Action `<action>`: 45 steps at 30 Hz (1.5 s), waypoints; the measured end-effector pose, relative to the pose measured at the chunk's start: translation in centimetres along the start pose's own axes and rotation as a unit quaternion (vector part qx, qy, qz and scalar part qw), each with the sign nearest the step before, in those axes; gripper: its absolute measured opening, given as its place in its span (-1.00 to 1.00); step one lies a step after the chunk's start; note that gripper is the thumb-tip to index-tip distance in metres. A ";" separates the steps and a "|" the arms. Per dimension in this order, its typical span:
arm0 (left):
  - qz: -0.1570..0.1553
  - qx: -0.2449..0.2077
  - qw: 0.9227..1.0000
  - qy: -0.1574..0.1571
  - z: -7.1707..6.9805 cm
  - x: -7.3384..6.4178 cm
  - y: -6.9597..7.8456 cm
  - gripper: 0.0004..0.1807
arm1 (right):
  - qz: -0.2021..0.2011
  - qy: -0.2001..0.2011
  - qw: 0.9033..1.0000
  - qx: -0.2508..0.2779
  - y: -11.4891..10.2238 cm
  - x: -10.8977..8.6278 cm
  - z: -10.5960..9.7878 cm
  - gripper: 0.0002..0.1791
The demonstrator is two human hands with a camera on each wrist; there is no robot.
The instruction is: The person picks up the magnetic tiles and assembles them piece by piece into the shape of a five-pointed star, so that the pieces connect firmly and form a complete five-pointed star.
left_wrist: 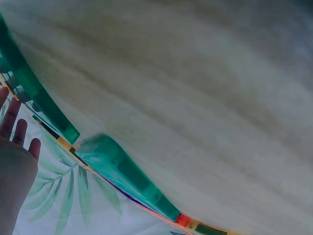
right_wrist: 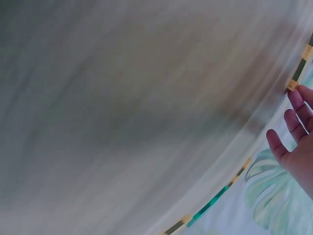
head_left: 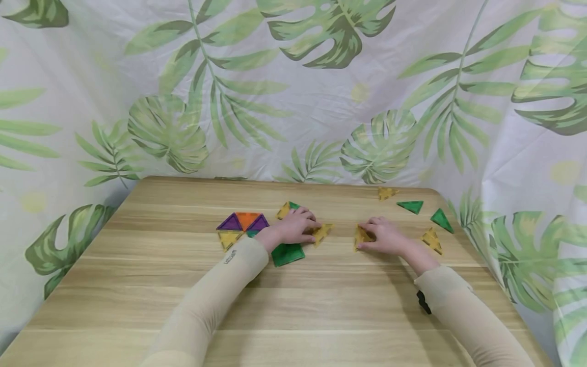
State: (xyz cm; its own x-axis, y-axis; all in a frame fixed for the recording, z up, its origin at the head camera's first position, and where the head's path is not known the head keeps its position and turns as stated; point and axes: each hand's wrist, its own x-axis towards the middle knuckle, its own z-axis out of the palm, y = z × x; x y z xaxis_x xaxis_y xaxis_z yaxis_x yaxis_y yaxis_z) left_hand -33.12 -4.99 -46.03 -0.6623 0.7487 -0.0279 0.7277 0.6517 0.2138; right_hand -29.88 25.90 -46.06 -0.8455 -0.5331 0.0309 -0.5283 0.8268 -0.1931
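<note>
Leaf-printed cloth (head_left: 316,97) hangs behind a wooden table (head_left: 302,321), on which flat coloured tiles are lying. L hand (head_left: 292,228) is partly open: thumb and index finger are apart and pinch the left side of a yellow triangle (head_left: 323,234), approx. mid-table. R hand (head_left: 384,237) has a similar grip on another yellow tile (head_left: 361,236), thumb at its near corner, finger at the far one. These 2 pcs. are apart, w/ wood btwn. them; if they are lifted a bit, I cannot tell.

Under L wrist shows a green tile (head_left: 288,255), partly covered. Beyond L hand is a small yellow piece (head_left: 283,210) w/ a green corner (head_left: 294,206) beside it. Further left, an orange triangle (head_left: 247,219) sits btwn. 2 purple triangles (head_left: 229,222), w/ a yellow one (head_left: 228,238) below. Past R hand lie 2 green triangles (head_left: 411,206) and 2 more yellow pcs. (head_left: 432,240), spread near the table's right end.
</note>
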 end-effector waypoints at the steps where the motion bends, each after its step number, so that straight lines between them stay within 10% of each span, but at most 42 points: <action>1: -0.004 0.001 1.000 0.005 0.1 0.0 0.0 -0.46 | -0.002 -0.001 1.000 -0.002 -0.3 0.1 0.0 -0.19; 17: -0.100 0.009 0.993 0.056 0.6 -1.0 1.8 -0.44 | -0.025 -0.013 1.000 0.000 -5.0 3.1 0.9 -0.20; 30: -0.099 0.018 0.993 0.064 0.6 -1.6 2.6 -0.45 | -0.030 -0.028 0.999 0.003 -6.9 4.5 1.5 -0.21; 45: -0.078 -0.020 0.992 0.094 0.9 -2.3 1.4 -0.72 | 0.024 0.024 0.997 0.066 -0.8 4.1 -0.8 -0.23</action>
State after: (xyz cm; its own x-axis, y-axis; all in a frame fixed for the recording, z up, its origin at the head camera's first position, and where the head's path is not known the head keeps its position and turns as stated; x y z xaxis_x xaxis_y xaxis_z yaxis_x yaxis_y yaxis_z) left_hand -30.45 -5.68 -46.55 -0.7908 0.6004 0.1189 0.6084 0.7500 0.2594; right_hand -32.98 23.17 -44.94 -0.8742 -0.4812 0.0649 -0.4747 0.8190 -0.3225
